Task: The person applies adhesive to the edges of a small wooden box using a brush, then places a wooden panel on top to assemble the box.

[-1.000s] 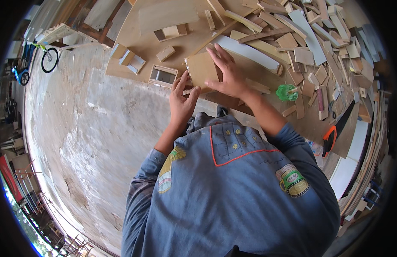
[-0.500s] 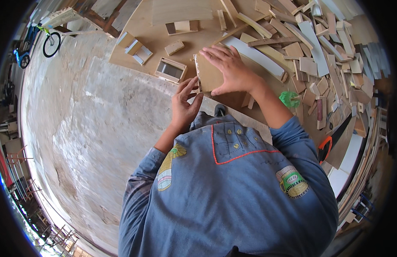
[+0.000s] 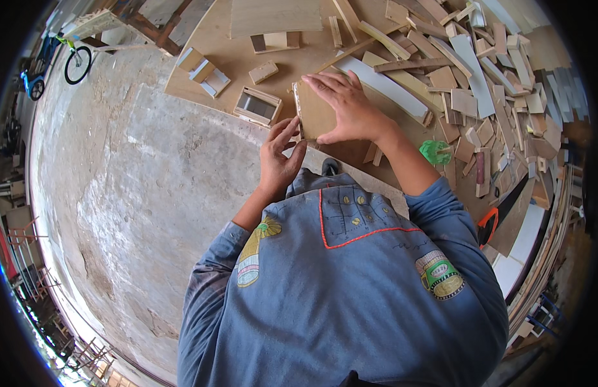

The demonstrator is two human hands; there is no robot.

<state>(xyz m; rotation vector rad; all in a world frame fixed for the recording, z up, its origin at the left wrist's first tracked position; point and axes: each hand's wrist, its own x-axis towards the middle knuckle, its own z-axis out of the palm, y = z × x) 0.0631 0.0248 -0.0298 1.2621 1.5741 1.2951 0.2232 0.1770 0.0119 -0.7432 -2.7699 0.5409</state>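
A flat, square-faced light-brown wooden piece [image 3: 317, 117] is held above the near edge of the plywood table [image 3: 221, 87]. Its left edge is rough and whitish; how deep it is, I cannot tell. My right hand [image 3: 352, 108] spans its face, thumb at the near edge and fingers at the far edge. At the lower left corner, my left hand [image 3: 281, 155] has its fingertips against the rough edge, its thumb bent close below. To the left lies a small wooden frame [image 3: 257, 105] with a dark inside, and a small wood block [image 3: 263, 72] sits beyond it.
Wood offcuts [image 3: 463, 100] are heaped on the right, with a crumpled green plastic bag [image 3: 435, 152] beside them. Farther back are a stepped wooden piece [image 3: 203, 72] and a long white strip [image 3: 386, 87]. An orange-handled saw [image 3: 488, 226] lies at right. Concrete floor [image 3: 137, 193] spreads leftward.
Almost nothing differs. Both hands keep the same hold on the wooden piece, which has shifted very slightly.
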